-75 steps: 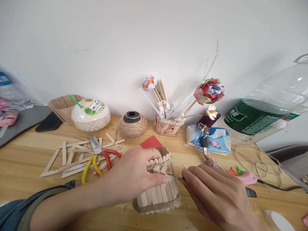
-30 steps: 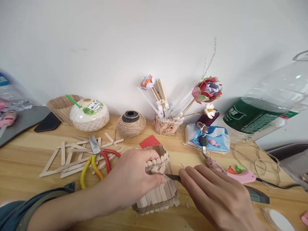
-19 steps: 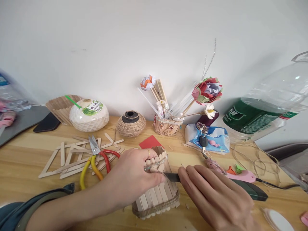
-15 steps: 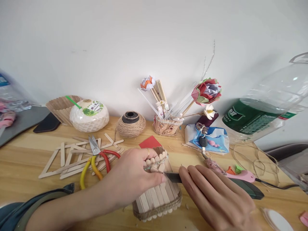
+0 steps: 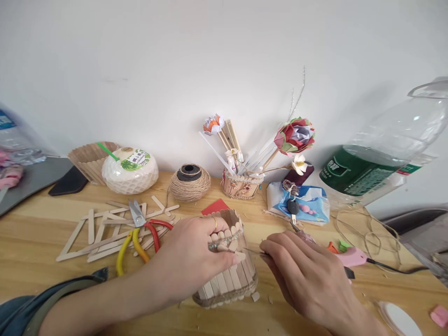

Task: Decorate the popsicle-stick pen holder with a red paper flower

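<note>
A small basket of craft sticks (image 5: 227, 282), bound with twine near its lower end, lies tilted on the table. My left hand (image 5: 196, 249) is closed round its rim, fingers inside and thumb against the short stick pieces on the outer wall. From the fingers of my right hand (image 5: 308, 273) a thin dark utility knife (image 5: 258, 252) points left, its blade nearly edge-on and its tip close to the basket's side. Most of the knife's handle is hidden by that hand. A small wood chip (image 5: 255, 296) rests beside the basket.
Scissors (image 5: 137, 214) and pliers with red handles (image 5: 153, 235) lie on loose craft sticks (image 5: 75, 240) at left. Behind stand a twine spool (image 5: 191, 186) and a flower-filled pot (image 5: 241, 184). At right are a pink glue gun (image 5: 352, 256) with its cord and a large bottle (image 5: 360, 170).
My right hand has rolled and the knife has turned from flat to edge-on, backing slightly off the basket. A wood chip now lies by the basket, whose lower end has shifted slightly.
</note>
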Action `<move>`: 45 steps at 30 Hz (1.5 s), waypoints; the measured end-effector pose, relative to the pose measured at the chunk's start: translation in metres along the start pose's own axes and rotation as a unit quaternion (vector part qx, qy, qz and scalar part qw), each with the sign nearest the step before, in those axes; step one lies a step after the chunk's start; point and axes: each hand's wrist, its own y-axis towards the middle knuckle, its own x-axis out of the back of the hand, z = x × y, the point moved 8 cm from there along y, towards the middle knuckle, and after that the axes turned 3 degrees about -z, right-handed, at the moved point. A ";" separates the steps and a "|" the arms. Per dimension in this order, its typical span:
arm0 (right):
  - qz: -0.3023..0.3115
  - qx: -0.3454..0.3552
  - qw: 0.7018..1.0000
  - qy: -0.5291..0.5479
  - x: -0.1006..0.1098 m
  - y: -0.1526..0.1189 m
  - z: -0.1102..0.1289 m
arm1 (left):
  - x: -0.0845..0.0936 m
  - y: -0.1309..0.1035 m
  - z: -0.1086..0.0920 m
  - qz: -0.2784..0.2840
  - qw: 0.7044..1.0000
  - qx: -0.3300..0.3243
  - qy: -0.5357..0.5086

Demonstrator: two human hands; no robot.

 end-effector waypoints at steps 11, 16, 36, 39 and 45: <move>0.017 0.037 0.999 -0.005 0.001 0.003 0.010 | 0.001 0.001 0.002 -0.031 0.999 -0.016 0.020; 0.013 0.044 0.999 -0.012 0.001 0.004 0.010 | 0.003 0.000 -0.002 -0.022 0.999 -0.007 0.024; 0.070 0.027 0.996 0.046 -0.008 0.001 0.005 | -0.002 -0.003 -0.003 -0.068 0.992 -0.042 0.097; 0.048 0.031 0.998 0.004 -0.005 0.002 0.008 | 0.001 -0.004 -0.003 -0.080 0.992 -0.038 0.096; 0.025 0.032 0.998 -0.056 -0.004 0.003 0.012 | 0.002 -0.002 0.000 -0.087 0.993 -0.006 0.082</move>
